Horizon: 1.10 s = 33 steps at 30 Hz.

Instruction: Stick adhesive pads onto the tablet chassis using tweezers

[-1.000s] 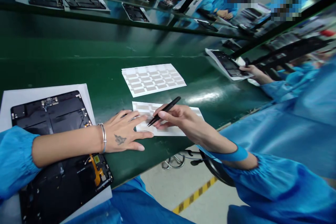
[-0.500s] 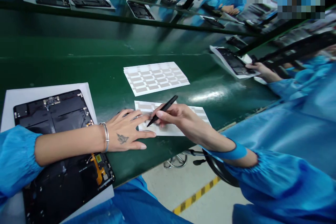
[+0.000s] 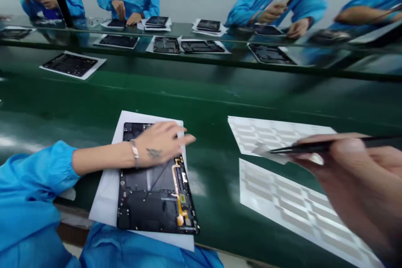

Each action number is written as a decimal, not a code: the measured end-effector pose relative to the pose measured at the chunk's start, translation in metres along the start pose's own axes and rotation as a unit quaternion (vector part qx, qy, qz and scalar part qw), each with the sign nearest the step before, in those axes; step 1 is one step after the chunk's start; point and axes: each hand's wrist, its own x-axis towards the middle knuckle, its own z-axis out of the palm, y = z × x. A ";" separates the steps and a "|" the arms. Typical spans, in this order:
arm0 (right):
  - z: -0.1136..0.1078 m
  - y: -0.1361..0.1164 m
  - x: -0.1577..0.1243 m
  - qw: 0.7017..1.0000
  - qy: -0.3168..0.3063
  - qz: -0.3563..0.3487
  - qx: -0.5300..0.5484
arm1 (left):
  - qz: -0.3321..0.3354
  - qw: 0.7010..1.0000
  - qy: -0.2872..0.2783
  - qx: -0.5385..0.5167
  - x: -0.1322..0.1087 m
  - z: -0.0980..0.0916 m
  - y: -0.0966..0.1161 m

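My left hand (image 3: 161, 144), fingers apart and slightly blurred, is over the upper part of an opened black tablet housing (image 3: 146, 213). Whether it touches the housing I cannot tell. An orange flex cable (image 3: 179, 205) runs along the housing's right side. Beneath the housing lies white paper (image 3: 108, 201). At the right, my right hand (image 3: 361, 171) is closed around black tweezers (image 3: 310, 147). A small grey sticker (image 3: 261, 149) is at the tweezers' tips. Two sheets are below and behind that hand: a near label sheet (image 3: 292, 207) and a far label sheet (image 3: 251, 127).
Another tablet housing (image 3: 70, 65) lies on paper at the back left of the green bench (image 3: 207, 104). A raised glass shelf (image 3: 201, 60) runs across the back, bearing several housings. Several co-workers in blue sit beyond it, including one with hands (image 3: 125, 13) on a device.
The view has swung left. My left hand has moved off the label sheet to above the housing. The right hand has lifted the tweezers, with a grey sticker now at their tips.
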 end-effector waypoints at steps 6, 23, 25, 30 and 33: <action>0.089 0.013 0.034 0.982 -0.172 -0.003 -0.082 | -0.091 0.996 -0.003 0.017 -0.050 0.013 -0.048; 0.129 0.060 0.048 0.969 -0.227 0.074 -0.064 | -0.049 0.997 0.042 -0.044 -0.048 0.018 -0.034; 0.130 0.060 0.051 0.969 -0.224 0.078 -0.068 | -0.047 0.997 0.044 -0.043 -0.048 0.018 -0.035; 0.129 0.062 0.054 0.965 -0.231 0.089 -0.086 | -0.046 0.996 0.055 -0.053 -0.048 0.020 -0.036; 0.129 0.061 0.054 0.963 -0.235 0.090 -0.091 | -0.045 0.996 0.057 -0.055 -0.048 0.020 -0.036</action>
